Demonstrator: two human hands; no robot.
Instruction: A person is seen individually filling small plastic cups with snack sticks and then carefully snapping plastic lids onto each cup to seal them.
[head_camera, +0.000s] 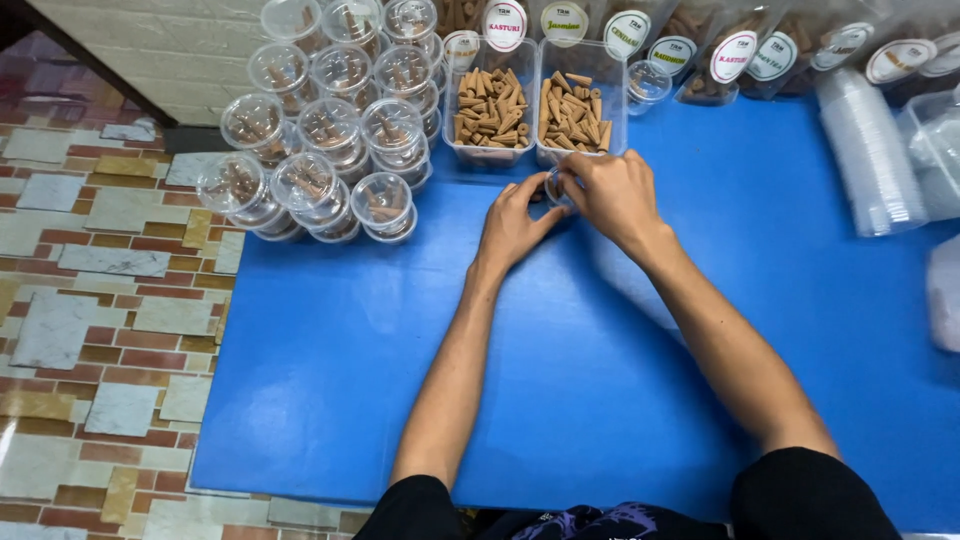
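My left hand (513, 226) and my right hand (608, 193) meet on the blue mat (330, 340), both gripping a small clear plastic cup (553, 188) that is mostly hidden by my fingers. Just beyond my hands stand two clear rectangular tubs of brown incense cones, the left tub (489, 108) and the right tub (578, 106). What is inside the small cup cannot be made out.
A stack of several lidded clear cups (325, 125) holding cones stands at the back left. Labelled bags of cones (735, 60) line the back edge. Nested clear cups (870, 150) lie at the right. Patterned floor tiles (90, 300) lie beyond the mat's left edge.
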